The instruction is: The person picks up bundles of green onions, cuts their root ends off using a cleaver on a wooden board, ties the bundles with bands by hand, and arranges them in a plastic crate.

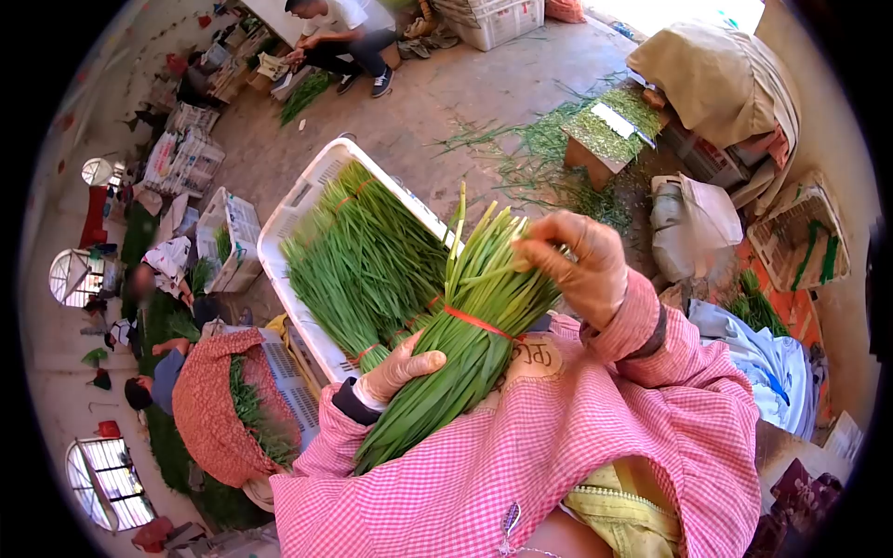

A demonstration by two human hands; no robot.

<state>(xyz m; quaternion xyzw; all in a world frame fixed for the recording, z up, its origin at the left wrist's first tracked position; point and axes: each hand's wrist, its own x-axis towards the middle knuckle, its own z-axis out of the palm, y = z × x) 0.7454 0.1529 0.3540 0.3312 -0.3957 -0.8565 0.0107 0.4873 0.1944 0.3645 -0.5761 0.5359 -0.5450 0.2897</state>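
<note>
A thick bundle of garlic chives (484, 321), tied with a red band (479, 322), lies tilted in front of my chest. Its pale stem ends point up and away, and its green leaves hang down toward my lap. My left hand (402, 372), in a thin clear glove, is wrapped around the bundle from the left, below the band. At the stem ends my right hand (581, 265), gloved too, pinches pale stalks between thumb and fingertips. Just beyond the bundle stands a white plastic crate (307, 191) holding several more banded chive bundles (363, 251).
A low board (609, 135) with chopped green bits and a white-and-blue knife-like item (619, 123) stands ahead right. Loose chives litter the floor (446, 102). A seated person (339, 37) is at the back. Another crate (233, 237) stands left; a basket (800, 232) stands right.
</note>
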